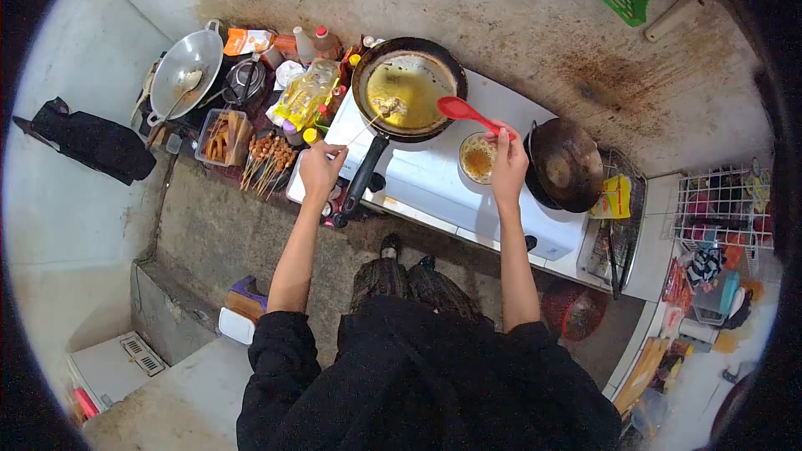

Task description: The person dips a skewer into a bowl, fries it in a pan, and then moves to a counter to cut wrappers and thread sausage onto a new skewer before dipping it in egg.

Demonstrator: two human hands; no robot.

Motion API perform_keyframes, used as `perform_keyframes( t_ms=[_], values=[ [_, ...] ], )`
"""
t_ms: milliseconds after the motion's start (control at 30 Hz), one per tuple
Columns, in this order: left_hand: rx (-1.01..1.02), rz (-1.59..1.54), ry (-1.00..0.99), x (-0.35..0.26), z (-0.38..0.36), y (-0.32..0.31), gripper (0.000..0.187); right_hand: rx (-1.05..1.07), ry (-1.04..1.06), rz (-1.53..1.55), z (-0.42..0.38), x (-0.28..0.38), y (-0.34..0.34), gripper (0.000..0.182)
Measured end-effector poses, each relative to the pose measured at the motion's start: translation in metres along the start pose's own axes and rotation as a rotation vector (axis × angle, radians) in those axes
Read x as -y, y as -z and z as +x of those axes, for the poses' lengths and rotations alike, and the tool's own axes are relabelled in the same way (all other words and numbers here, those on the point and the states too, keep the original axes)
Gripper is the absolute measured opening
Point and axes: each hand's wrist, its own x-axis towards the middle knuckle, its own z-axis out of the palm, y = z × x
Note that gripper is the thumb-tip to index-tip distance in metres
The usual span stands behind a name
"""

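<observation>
My left hand point(321, 169) pinches the end of a thin skewer point(364, 131). Its far tip carries battered food point(389, 108) lying in the yellow oil of a black frying pan point(456, 75). The pan's dark handle point(365, 175) points toward me, just right of that hand. In my right hand point(508, 165) is a red spoon point(457, 108), its bowl held near the pan's right rim. Below the spoon, a bowl point(464, 174) with an orange-yellow mixture stands on the white stove point(426, 188), close to my right fingers.
A dark wok point(568, 165) sits on the stove's right side. Left of the stove are several bottles, skewered pieces point(269, 159), a plastic container point(224, 139) of sausage-like food and a metal wok point(187, 75). A wire rack point(723, 207) stands at far right.
</observation>
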Motion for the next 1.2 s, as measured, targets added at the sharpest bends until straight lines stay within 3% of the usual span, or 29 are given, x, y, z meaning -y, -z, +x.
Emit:
perform_keyframes(
  t_ms=[233,333,400,533,833,900,1200],
  values=[
    [0.075,-0.015,0.054,0.005,0.002,-0.001,0.02,-0.022,0.004,0.012,-0.007,-0.007,0.013,0.029],
    [0.252,-0.078,0.174,0.011,0.007,-0.003,0.025,-0.033,-0.003,-0.028,-0.011,-0.008,0.017,0.029],
    [0.374,-0.331,0.236,0.017,0.009,-0.006,0.028,-0.049,-0.016,0.032,-0.012,-0.011,0.019,0.026],
    [0.441,-0.389,0.203,0.028,0.015,-0.013,0.029,-0.049,-0.017,0.03,-0.016,-0.011,0.023,0.026],
    [0.148,0.039,0.101,-0.002,0.006,-0.003,0.022,-0.044,-0.039,0.069,-0.023,-0.016,0.026,0.028],
    [-0.005,0.079,0.021,-0.006,0.004,-0.003,0.019,-0.046,-0.041,0.056,-0.023,-0.017,0.027,0.028],
    [-0.086,0.117,-0.141,-0.006,0.006,0.0,0.013,-0.047,-0.055,0.055,-0.026,-0.019,0.03,0.028]
  ],
)
